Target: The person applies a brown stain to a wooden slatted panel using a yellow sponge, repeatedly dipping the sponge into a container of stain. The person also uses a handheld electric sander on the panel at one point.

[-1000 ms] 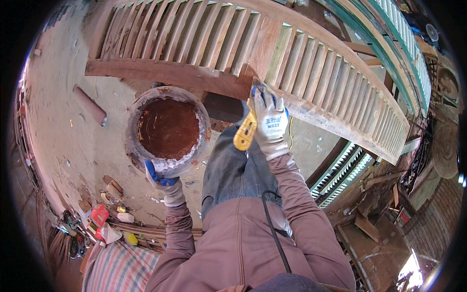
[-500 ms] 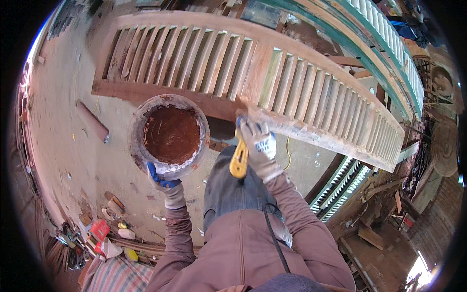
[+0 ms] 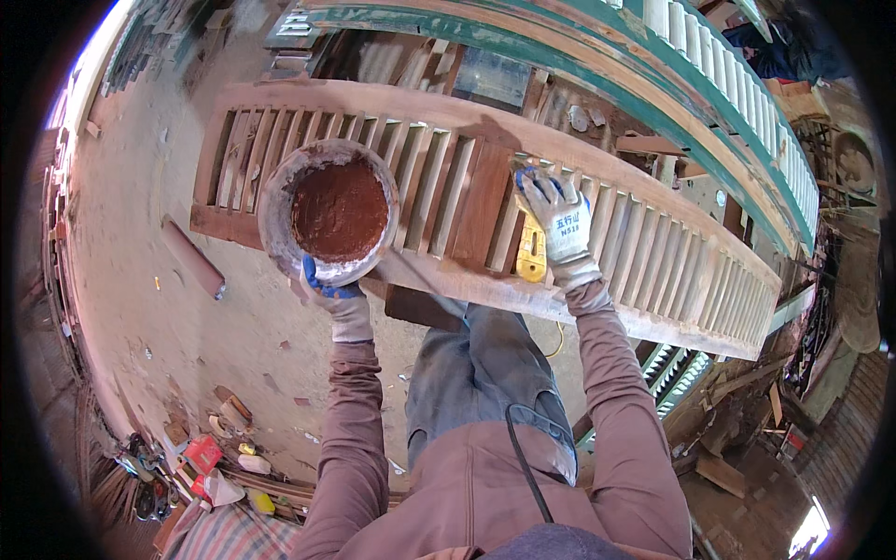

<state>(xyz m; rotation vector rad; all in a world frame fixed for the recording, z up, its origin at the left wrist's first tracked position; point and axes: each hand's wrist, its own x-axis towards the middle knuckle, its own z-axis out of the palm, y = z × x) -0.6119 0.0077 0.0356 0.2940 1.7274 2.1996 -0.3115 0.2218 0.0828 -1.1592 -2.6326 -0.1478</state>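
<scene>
My left hand (image 3: 333, 292), in a white glove with blue fingertips, grips the near rim of a round bucket (image 3: 271, 219). Thick reddish-brown paste (image 3: 341, 210) lies inside it. The bucket is held over the left part of a long louvred wooden shutter (image 3: 411, 273). In my gloved right hand (image 3: 558, 217) is a flat yellow-handled tool (image 3: 531, 254), gripped over the slats just right of the shutter's middle rail (image 3: 485, 205). Its handle points back toward me. The tool's working end is hidden by my fingers. The middle rail looks darker and redder than the slats.
Behind the shutter lie green-edged louvred frames (image 3: 653, 79). A brown cylinder (image 3: 193, 257) rests on the floor at left. Red and yellow small items (image 3: 203, 455) and a striped cloth (image 3: 233, 532) are at lower left. Wood scraps (image 3: 721, 474) lie at lower right.
The bucket has moved slightly up, from in front of the shutter to over its left slats. My right hand has moved up and right with the tool, from the near edge onto the slats.
</scene>
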